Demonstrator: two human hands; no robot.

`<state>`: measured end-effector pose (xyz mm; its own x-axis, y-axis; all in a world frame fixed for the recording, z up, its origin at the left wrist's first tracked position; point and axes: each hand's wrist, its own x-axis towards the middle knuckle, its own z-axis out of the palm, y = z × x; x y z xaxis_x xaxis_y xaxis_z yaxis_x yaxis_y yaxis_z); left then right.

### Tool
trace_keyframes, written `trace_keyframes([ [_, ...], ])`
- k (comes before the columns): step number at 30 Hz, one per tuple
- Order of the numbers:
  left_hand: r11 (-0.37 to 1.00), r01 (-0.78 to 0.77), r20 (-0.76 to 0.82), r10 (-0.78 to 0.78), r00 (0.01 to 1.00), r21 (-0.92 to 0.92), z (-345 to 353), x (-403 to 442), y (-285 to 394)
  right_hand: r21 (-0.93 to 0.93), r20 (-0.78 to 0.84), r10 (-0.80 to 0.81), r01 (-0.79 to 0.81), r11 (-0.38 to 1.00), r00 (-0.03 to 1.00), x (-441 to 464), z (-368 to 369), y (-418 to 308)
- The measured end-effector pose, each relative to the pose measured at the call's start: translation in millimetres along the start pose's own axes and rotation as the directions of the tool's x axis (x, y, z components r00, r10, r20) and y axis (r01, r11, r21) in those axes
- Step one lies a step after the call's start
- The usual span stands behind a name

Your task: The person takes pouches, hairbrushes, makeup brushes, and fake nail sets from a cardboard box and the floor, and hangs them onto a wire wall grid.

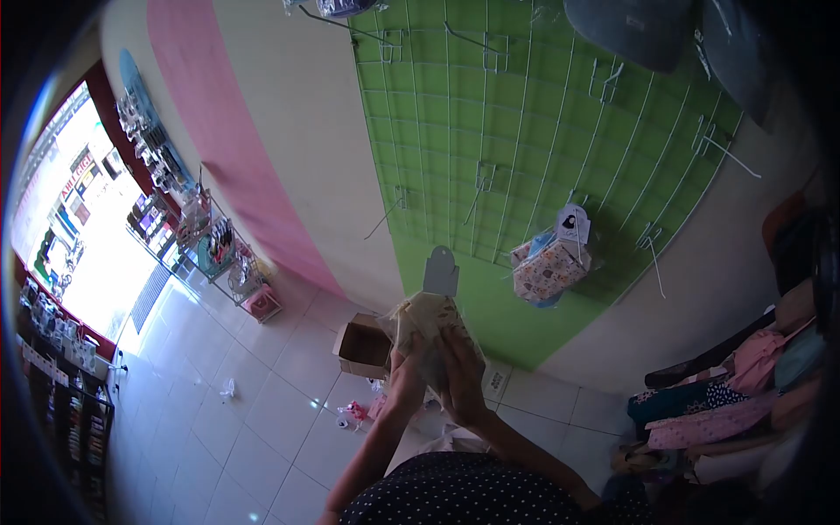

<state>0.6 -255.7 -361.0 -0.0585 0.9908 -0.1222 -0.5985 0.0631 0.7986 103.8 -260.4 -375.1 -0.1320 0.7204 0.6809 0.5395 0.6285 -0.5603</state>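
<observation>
Both my hands hold a clear plastic packet (426,313) with cream patterned cloth inside, and a grey hang tag (441,271) stands up from its top. My left hand (408,372) is closed on the packet's left side. My right hand (461,372) is closed on its right side, fingers lying over the front. Beyond them is a white wire grid (446,131) on a green wall panel. A similar patterned packet (551,267) with a white tag hangs on the grid to the right.
Metal hooks (480,188) stick out from the grid. An open cardboard box (364,345) and small pink items (353,409) lie on the tiled floor. Folded clothes (726,394) are piled at the right. Display racks (219,249) stand at the left near a bright doorway.
</observation>
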Motion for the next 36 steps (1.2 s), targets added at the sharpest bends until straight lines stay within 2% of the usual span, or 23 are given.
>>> trace_keyframes([
  [2,1.000,-0.022,-0.029,0.023,0.999,0.012,10.8,-5.5,-6.5,0.027,-0.002,-0.009,0.009,1.000,1.000,8.9,-5.4,11.5],
  [3,0.999,-0.044,-0.061,0.046,0.997,0.030,15.3,-7.7,-9.2,0.081,-0.055,0.077,-0.073,0.994,0.995,15.2,-6.9,15.6],
  [4,0.990,-0.110,0.013,0.109,0.994,0.088,16.0,-8.9,-11.8,0.141,-0.103,0.168,-0.152,0.978,0.980,20.2,-8.6,18.6],
  [5,0.990,-0.109,0.012,0.108,0.994,0.088,20.2,-10.7,-13.8,0.141,-0.103,0.168,-0.153,0.978,0.980,24.1,-13.3,18.9],
  [6,0.895,-0.223,0.027,0.231,0.973,0.385,27.2,-13.5,-15.0,0.356,-0.071,0.338,-0.292,0.887,0.939,27.7,-20.5,17.3],
  [7,0.704,-0.311,0.082,0.339,0.937,0.639,33.1,-15.3,-14.7,0.546,-0.006,0.487,-0.405,0.733,0.873,33.5,-28.1,14.2],
  [8,0.442,-0.541,0.350,0.444,0.825,0.715,36.5,-16.2,-12.7,0.727,0.049,0.590,-0.433,0.532,0.806,42.2,-36.8,9.1],
  [11,0.101,-0.643,0.589,0.314,0.744,0.759,39.0,-22.0,-26.4,0.666,0.085,0.608,-0.499,0.555,0.789,47.9,-60.9,22.0],
  [13,0.101,-0.651,0.613,0.255,0.748,0.752,46.9,-19.1,-32.6,0.635,0.026,0.610,-0.484,0.602,0.792,45.7,-74.1,31.9],
  [15,-0.010,-0.729,0.716,0.198,0.670,0.685,55.4,-11.7,-37.9,0.566,-0.125,0.621,-0.459,0.685,0.774,36.6,-84.2,54.1],
  [16,-0.070,-0.732,0.734,0.132,0.667,0.678,60.8,-7.5,-43.0,0.498,-0.165,0.627,-0.484,0.720,0.762,35.6,-93.5,62.0],
  [19,-0.122,-0.785,0.794,0.053,0.606,0.607,81.4,5.8,-59.0,0.499,-0.231,0.606,-0.442,0.746,0.762,43.8,-121.1,73.1],
  [23,-0.116,-0.795,0.803,0.079,0.591,0.596,107.9,14.3,-74.6,0.469,-0.215,0.552,-0.410,0.782,0.806,53.7,-142.2,99.1],
  [25,-0.082,-0.771,0.774,0.126,0.620,0.631,115.1,15.5,-80.4,0.476,-0.143,0.495,-0.379,0.794,0.857,56.8,-145.8,110.6],
  [26,-0.072,-0.775,0.776,0.141,0.615,0.627,116.1,16.5,-83.7,0.459,-0.093,0.509,-0.416,0.785,0.856,59.4,-149.1,110.1],
  [33,-0.088,-0.754,0.756,0.159,0.635,0.651,115.6,15.6,-90.4,0.481,-0.056,0.508,-0.423,0.768,0.859,60.7,-145.3,117.2],
  [36,-0.109,-0.745,0.752,0.163,0.639,0.658,116.1,17.3,-89.4,0.434,-0.040,0.502,-0.438,0.787,0.864,62.4,-142.2,127.8],
])
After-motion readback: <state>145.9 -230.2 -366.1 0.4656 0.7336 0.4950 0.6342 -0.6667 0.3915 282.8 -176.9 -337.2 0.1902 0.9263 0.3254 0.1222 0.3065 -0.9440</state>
